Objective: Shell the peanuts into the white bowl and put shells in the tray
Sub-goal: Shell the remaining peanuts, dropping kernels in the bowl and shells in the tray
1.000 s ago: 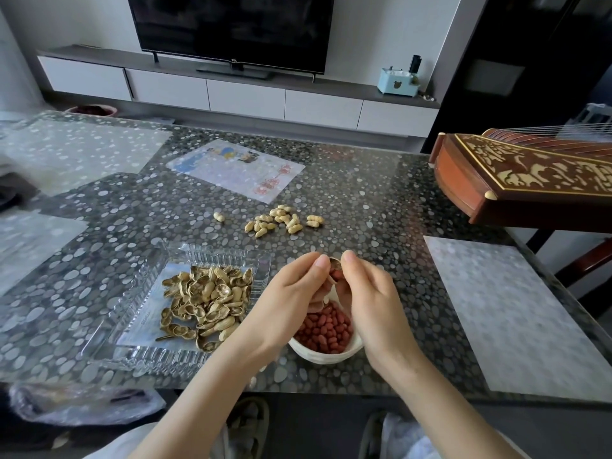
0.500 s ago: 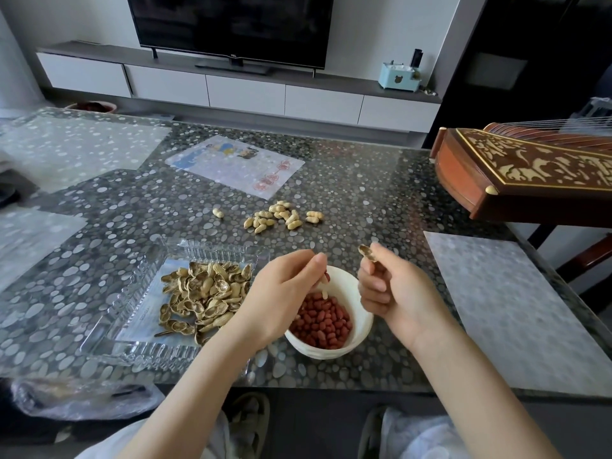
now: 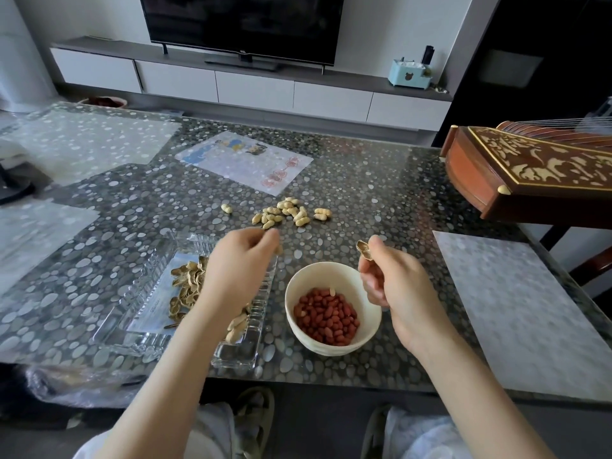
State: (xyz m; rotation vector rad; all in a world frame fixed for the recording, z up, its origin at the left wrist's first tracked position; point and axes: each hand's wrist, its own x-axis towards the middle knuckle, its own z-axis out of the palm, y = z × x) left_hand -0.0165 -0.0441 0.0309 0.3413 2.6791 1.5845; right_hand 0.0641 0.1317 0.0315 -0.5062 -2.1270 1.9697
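Note:
The white bowl (image 3: 318, 276) sits near the table's front edge and holds red shelled peanuts (image 3: 326, 318). To its left is the clear glass tray (image 3: 112, 329) with a heap of empty shells (image 3: 187, 283). My left hand (image 3: 238, 270) hovers over the tray's right half, fingers curled, pinching what looks like a small shell piece (image 3: 280, 249), which is blurred. My right hand (image 3: 394, 286) is beside the bowl's right rim and pinches an empty shell half (image 3: 363, 250) between thumb and forefinger. Several unshelled peanuts (image 3: 288, 213) lie in a loose pile beyond both hands.
The pebble-patterned table (image 3: 364, 180) carries a printed sheet (image 3: 245, 160) at the back, pale mats (image 3: 516, 303) on the right and left. A carved wooden zither (image 3: 530, 173) overhangs the right edge. One stray peanut (image 3: 226, 208) lies left of the pile.
My hands came apart over the bowl. The left hand moved left and away from the bowl to above the tray. The right hand kept its shell half and stayed right of the bowl.

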